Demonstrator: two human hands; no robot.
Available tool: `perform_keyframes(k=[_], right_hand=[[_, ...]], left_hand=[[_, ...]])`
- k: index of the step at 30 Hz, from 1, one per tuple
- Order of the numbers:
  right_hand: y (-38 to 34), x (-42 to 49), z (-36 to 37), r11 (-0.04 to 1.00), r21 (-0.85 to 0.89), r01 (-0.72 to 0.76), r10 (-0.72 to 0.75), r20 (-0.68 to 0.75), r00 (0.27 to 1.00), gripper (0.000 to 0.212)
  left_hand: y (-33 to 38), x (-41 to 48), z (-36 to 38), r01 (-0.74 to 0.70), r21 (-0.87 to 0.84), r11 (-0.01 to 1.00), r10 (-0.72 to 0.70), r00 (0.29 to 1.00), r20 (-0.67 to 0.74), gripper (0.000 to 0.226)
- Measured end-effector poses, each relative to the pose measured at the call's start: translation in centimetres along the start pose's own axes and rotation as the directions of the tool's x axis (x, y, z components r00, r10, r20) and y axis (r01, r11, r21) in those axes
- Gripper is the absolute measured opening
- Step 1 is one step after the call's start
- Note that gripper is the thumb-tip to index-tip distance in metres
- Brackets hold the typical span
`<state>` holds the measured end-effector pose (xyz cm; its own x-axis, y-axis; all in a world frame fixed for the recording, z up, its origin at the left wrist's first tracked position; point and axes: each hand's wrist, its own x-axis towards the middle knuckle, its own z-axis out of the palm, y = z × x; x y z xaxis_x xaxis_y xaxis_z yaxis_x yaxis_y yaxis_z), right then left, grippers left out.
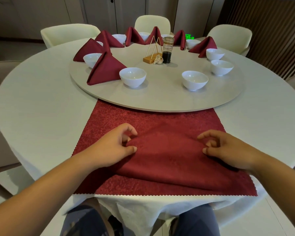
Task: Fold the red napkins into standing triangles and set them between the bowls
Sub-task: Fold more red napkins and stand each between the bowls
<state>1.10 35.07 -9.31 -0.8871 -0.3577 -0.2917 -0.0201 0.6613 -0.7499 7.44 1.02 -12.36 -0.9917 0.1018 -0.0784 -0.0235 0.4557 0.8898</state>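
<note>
The red patterned cloth napkin [167, 160] is judged soft, light, limp — take it at the fold's ends. There the left hand [114, 147] and right hand [228, 150] each pinch it.

The left hand [116, 145] and right hand [228, 150] pinch the red napkin [169, 155].
</note>
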Motion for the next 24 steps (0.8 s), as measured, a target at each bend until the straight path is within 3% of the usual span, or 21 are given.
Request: perform_keyframes(k=[7,12,15,17,20,22,24], right_hand=[[-0.1,4.7,0.4,0.962,-0.272,0.029,-0.106,-0.276,0.955,0.023],[0.5,5.3,1.3,0.911,-0.412,-0.028,-0.136,-0.364,0.921,0.023],[0.8,4.1,1.8,0.82,-0.57,0.049,-0.326,-0.395,0.859,0.024],[0.4,2.4,2.1,0.794,-0.568,0.216,-0.467,-0.344,0.815,0.013],[-0.1,-0.6,3.4,0.763,-0.462,0.452,-0.557,-0.115,0.822,0.011],[0.5,-1.7,4.3,0.734,-0.456,0.503,-0.556,0.022,0.831,0.025],[1.5,-1.8,4.9,0.699,-0.501,0.51,-0.56,0.061,0.826,0.035]], left_hand=[[-0.3,4.2,-0.6,-0.061,0.367,0.928,0.122,0.982,-0.147,0.021],[-0.5,4.7,0.4,-0.09,0.686,0.722,0.26,0.954,-0.148,0.016],[-0.1,3.5,1.5,-0.223,0.728,0.648,0.403,0.911,-0.081,0.013],[0.5,2.1,2.2,-0.371,0.636,0.676,0.456,0.89,0.034,0.013],[0.7,0.2,3.0,-0.501,0.506,0.702,0.453,0.863,0.225,0.028],[0.3,-0.2,3.4,-0.527,0.51,0.679,0.443,0.849,0.288,0.036],[-0.2,-0.1,3.5,-0.536,0.528,0.659,0.453,0.843,0.291,0.035]])
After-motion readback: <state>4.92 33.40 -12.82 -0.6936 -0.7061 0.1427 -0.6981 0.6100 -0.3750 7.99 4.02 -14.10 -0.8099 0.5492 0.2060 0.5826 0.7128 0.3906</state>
